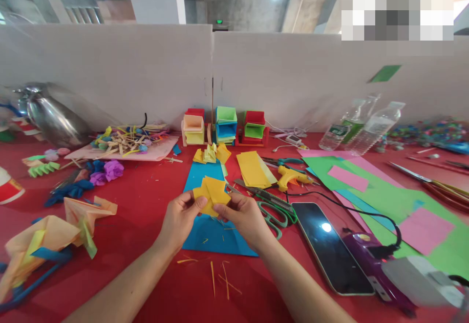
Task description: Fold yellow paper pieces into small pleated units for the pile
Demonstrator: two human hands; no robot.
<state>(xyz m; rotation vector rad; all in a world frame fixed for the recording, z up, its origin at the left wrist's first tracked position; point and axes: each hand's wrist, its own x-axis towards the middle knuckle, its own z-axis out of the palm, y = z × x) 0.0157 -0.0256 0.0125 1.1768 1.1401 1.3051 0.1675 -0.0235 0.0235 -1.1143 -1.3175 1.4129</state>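
At the centre of the red surface (146,284), over a blue sheet (220,241), a folded yellow paper (211,193) is held between 2 hands. Contact between paper and sheet: cannot be told. Clock bearings below are taken from the folded yellow paper.

Left hand (182,214), at 8 o'clock: fingers closed on the paper's near-left edge, thumb on top. Right hand (245,215), at 4 o'clock: fingers closed on the near-right edge, thumb likewise on top.

At 12 o'clock: small folded yellow pieces (210,154) at the blue sheet's far end; beyond them, 3 stacks of coloured paper boxes (226,130). At 2 o'clock: flat yellow sheets (254,169), overlapping. Near 3 o'clock: a yellow glue gun (290,178). At 4 o'clock, well apart: a phone (331,249), screen dark with a bright reflection. At 6 o'clock: thin yellow strips (212,279), loose on the surface.
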